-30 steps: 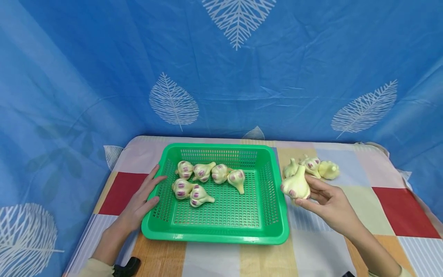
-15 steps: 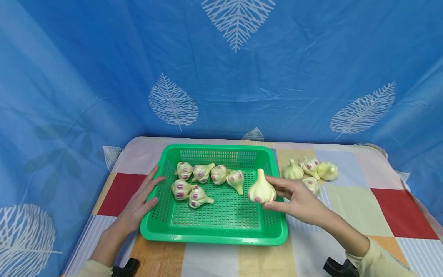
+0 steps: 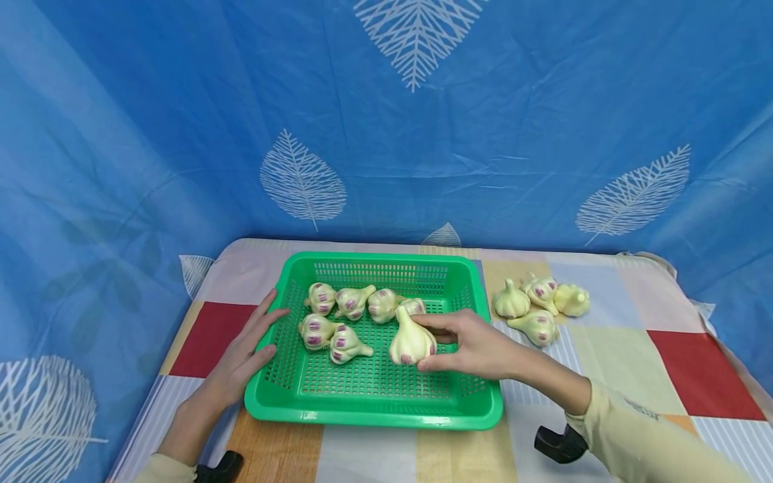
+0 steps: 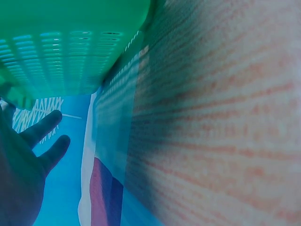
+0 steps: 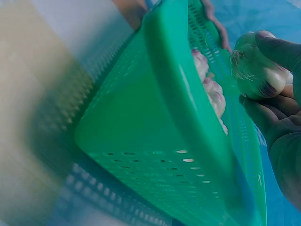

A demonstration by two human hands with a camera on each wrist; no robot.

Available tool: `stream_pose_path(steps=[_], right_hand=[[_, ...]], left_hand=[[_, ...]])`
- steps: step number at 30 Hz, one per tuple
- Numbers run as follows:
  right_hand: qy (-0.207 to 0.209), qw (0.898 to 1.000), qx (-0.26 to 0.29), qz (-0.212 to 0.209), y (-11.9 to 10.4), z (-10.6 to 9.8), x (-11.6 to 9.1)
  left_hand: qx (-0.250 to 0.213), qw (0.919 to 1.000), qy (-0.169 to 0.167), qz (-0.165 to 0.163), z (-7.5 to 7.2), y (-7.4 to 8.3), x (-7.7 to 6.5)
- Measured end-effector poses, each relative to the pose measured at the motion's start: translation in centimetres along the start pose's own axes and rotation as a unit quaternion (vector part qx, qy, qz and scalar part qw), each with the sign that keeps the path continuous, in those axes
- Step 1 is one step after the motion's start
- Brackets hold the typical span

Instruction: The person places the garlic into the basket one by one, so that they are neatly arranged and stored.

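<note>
My right hand [image 3: 477, 345] pinches a garlic bulb [image 3: 412, 340] between thumb and fingers, its neck pointing up, over the green basket [image 3: 374, 424]. The right wrist view shows the roots of this garlic bulb [image 5: 257, 66] facing the camera. Several purple-streaked garlic bulbs [image 3: 321, 298] lie in the left and back part of the basket; the held bulb partly covers one of them. At the basket's left rim my left hand [image 3: 238, 362] rests with fingers spread and straight. In the left wrist view, the fingers [image 4: 44, 127] of that hand extend beside the basket wall [image 4: 61, 52].
Several more garlic bulbs [image 3: 537, 327] sit in a cluster on the table, right of the basket. A checked tablecloth [image 3: 634, 362] covers the table. Blue leaf-print curtains [image 3: 386, 168] hang behind and at both sides.
My right hand has carried the garlic bulb leftward from beside the cluster, across the right rim, to over the basket's middle. My left hand has stayed at the left rim.
</note>
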State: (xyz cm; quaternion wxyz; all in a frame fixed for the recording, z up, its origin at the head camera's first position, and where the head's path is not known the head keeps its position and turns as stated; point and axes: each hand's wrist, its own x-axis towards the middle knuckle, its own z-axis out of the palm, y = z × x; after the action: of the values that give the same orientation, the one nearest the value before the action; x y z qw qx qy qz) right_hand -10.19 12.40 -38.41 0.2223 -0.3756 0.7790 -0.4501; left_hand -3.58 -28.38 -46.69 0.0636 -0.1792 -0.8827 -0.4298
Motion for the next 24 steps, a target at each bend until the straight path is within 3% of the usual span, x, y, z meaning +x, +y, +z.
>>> stream_pose_path(steps=[13, 19, 24], right_hand=[[-0.077, 0.997, 0.0, 0.022, 0.1, 0.4, 2.8], [-0.095, 0.995, -0.001, 0.003, 0.6, 0.5, 3.9], [-0.117, 0.992, -0.037, -0.008, 1.4, 0.5, 5.1]], left_hand=[[0.003, 1.0, 0.002, 0.0, 0.1, -0.2, 0.0], [-0.002, 1.0, 0.005, -0.002, 0.1, -0.3, 0.0], [-0.002, 1.0, 0.005, -0.001, 0.2, -0.4, 0.0]])
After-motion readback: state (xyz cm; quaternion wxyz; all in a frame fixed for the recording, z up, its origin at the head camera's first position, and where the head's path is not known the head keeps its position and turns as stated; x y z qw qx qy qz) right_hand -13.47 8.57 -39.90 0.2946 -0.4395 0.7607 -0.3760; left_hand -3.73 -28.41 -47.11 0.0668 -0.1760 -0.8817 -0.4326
